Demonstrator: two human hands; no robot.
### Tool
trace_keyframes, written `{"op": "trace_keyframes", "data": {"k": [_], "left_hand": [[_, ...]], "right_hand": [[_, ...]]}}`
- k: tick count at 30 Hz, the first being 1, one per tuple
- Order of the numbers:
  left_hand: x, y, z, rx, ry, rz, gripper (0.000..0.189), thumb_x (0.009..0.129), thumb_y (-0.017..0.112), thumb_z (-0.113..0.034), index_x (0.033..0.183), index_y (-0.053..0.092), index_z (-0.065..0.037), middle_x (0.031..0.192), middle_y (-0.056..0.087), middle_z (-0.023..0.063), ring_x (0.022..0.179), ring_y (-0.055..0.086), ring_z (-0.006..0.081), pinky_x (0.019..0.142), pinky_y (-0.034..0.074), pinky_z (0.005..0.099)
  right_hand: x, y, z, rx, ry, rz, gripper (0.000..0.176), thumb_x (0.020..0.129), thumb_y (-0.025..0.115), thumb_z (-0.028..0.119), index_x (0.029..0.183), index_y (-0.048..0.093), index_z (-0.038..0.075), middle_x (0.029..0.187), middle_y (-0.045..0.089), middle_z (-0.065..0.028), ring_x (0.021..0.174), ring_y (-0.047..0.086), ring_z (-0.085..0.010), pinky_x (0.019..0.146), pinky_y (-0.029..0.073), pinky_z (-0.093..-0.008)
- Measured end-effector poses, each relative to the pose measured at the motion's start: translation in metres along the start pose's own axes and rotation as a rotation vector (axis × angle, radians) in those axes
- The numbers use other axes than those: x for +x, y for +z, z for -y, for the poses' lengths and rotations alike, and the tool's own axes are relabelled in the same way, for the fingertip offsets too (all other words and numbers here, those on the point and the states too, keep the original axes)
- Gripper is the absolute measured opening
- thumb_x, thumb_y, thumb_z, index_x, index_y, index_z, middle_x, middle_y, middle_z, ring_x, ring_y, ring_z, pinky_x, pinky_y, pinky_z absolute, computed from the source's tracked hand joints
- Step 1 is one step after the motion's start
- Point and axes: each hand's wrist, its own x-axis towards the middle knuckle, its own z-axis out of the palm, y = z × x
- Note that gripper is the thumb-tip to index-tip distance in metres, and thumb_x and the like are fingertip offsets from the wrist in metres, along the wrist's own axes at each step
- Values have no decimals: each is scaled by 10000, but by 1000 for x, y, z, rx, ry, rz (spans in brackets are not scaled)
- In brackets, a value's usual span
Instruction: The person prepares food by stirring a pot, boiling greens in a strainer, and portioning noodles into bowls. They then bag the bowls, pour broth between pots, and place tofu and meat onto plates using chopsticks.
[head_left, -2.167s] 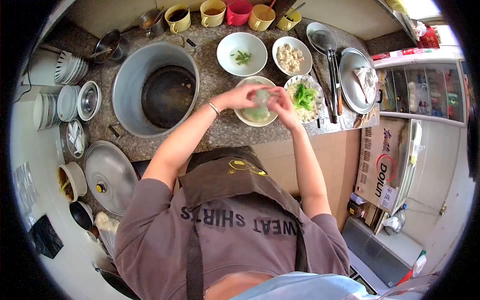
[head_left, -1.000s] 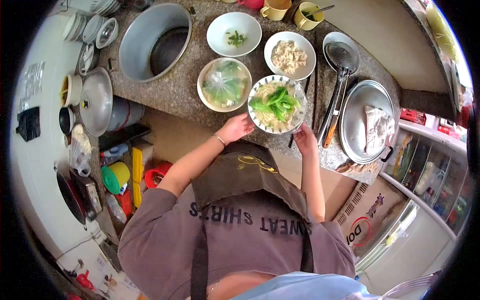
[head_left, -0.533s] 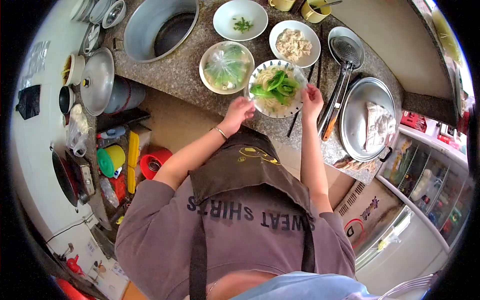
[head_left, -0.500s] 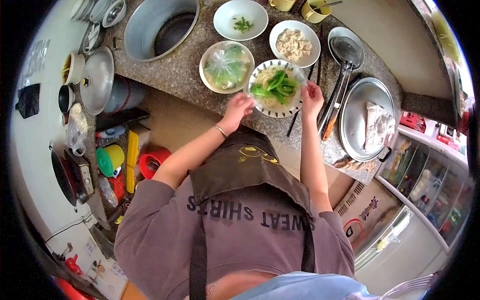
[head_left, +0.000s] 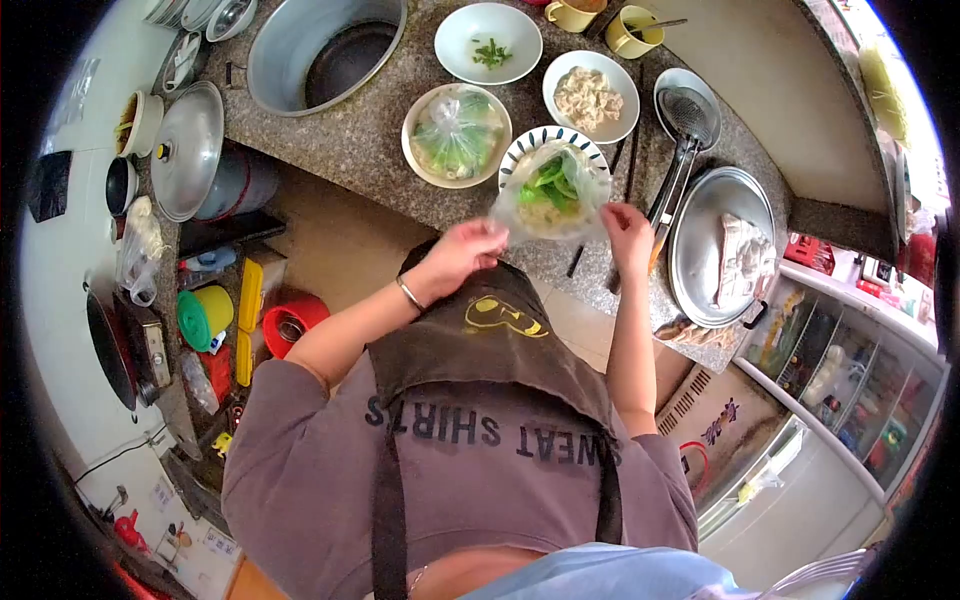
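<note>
My left hand (head_left: 462,257) and my right hand (head_left: 629,238) each pinch one side of a clear plastic bag (head_left: 520,215). Inside it are green leafy vegetables (head_left: 552,183) and pale noodles (head_left: 548,215). Behind the bag stands a white bowl with dark marks round its rim (head_left: 515,152), partly covered by it. Whether the bag's bottom still rests in the bowl cannot be made out. To the left, another bowl (head_left: 408,150) holds a bunched-up plastic bag with greens (head_left: 458,130).
Farther back are a bowl of chopped greens (head_left: 455,60), a bowl of pale shredded food (head_left: 590,98) and a large pot (head_left: 272,80). On the right lie a strainer (head_left: 690,115) and a metal lid with a folded cloth (head_left: 743,262). Yellow mugs (head_left: 630,35) stand at the back.
Both hands have drawn the bag's edges off the bowl's rim and toward my body. The rim's far side now shows uncovered, and the bag stands up around the food.
</note>
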Motion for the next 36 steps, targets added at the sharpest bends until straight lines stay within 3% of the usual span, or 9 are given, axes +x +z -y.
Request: {"op": "trace_keyframes", "data": {"k": [5, 7, 11, 17, 22, 27, 31, 33, 36], "left_hand": [[6, 19, -52, 246, 484, -70, 124, 856, 598, -154, 950, 607, -74, 842, 554, -54, 744, 502, 31, 656, 403, 194], [15, 31, -65, 380, 679, 27, 136, 833, 616, -127, 940, 595, -46, 873, 550, -31, 774, 503, 38, 662, 400, 199], [26, 58, -93, 735, 1171, 81, 123, 795, 607, -29, 907, 556, -33, 1144, 459, 57, 1047, 461, 129, 926, 349, 279], [38, 83, -110, 816, 1092, 434, 617, 773, 669, -166, 1307, 364, -114, 900, 549, 47, 917, 553, 175, 886, 396, 321], [77, 84, -76, 1227, 836, 441, 449, 803, 612, -224, 1216, 466, -129, 773, 591, 110, 729, 608, 269, 654, 456, 399], [86, 81, -63, 1075, 949, 332, 202, 903, 421, -157, 1042, 467, -18, 864, 605, 185, 801, 589, 367, 676, 456, 408], [86, 77, -64, 988, 777, 224, 136, 928, 421, -177, 934, 427, -41, 749, 581, 115, 689, 599, 203, 625, 460, 317], [103, 68, -64, 307, 569, 301, 121, 913, 480, -172, 912, 449, -54, 741, 574, 50, 677, 566, 108, 613, 456, 269], [92, 52, -85, 916, 761, 322, 76, 816, 578, -94, 809, 523, -43, 790, 591, 33, 655, 589, 146, 599, 464, 259]], "right_hand": [[3, -32, 6, 167, -149, -364, 165, 872, 542, 163, 883, 552, -1, 834, 607, -93, 830, 583, -215, 759, 446, -314], [-11, -50, 43, 936, -16, -186, 85, 903, 492, 100, 927, 503, 19, 865, 579, -71, 832, 566, -163, 838, 423, -280], [-35, -76, 100, 700, -141, -64, 53, 864, 547, 60, 865, 540, 8, 807, 588, -39, 774, 551, -118, 761, 439, -254], [-33, -78, 138, 76, -313, -135, 97, 777, 642, 62, 836, 576, 22, 782, 615, -64, 766, 563, -125, 719, 429, -244], [-32, -53, 163, -109, -669, 172, 116, 706, 645, 36, 810, 596, 57, 948, 577, -92, 884, 544, -279, 843, 399, -375], [-3, -25, 106, 304, -212, 196, 139, 772, 621, 5, 911, 621, 5, 902, 626, -80, 815, 597, -162, 741, 465, -274], [0, -14, 89, 160, -277, 34, 124, 755, 617, -18, 875, 622, 12, 833, 628, -70, 723, 587, -148, 676, 461, -261], [-4, -13, 97, 64, -432, -103, 110, 737, 614, -34, 837, 619, 12, 829, 621, -88, 751, 597, -190, 691, 461, -285], [-15, -14, 102, 65, -556, 247, 154, 769, 593, -9, 918, 625, 16, 871, 620, -98, 831, 592, -204, 766, 448, -293]]}}
